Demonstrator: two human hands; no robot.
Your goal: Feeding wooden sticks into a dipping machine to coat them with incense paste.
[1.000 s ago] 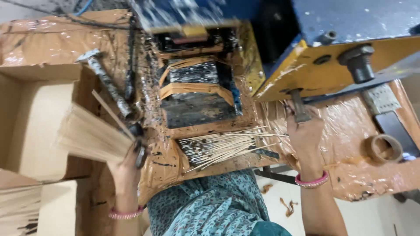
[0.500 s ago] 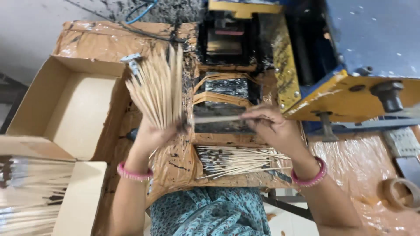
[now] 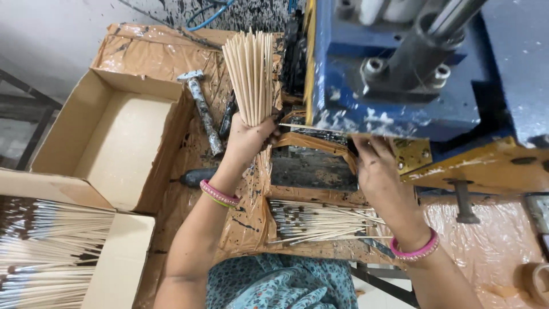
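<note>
My left hand (image 3: 247,139) grips a thick bundle of bare wooden sticks (image 3: 251,74), fanned upward toward the blue machine (image 3: 412,68). My right hand (image 3: 377,169) pinches one thin stick (image 3: 311,128) that lies level between the two hands, under the machine's front. Below the hands, a pile of dark-coated sticks (image 3: 320,220) lies on a tray wrapped in brown tape (image 3: 246,223). Both wrists wear pink bangles.
An open cardboard box (image 3: 108,143) stands at the left, and a second box (image 3: 51,252) with coated sticks sits at the lower left. A hammer (image 3: 201,110) lies on the taped bench. A tape roll (image 3: 536,280) is at the lower right.
The view has tilted so the machine fills the upper right. My left hand has raised the bundle more upright. My right hand has shifted right, drawing a single stick out.
</note>
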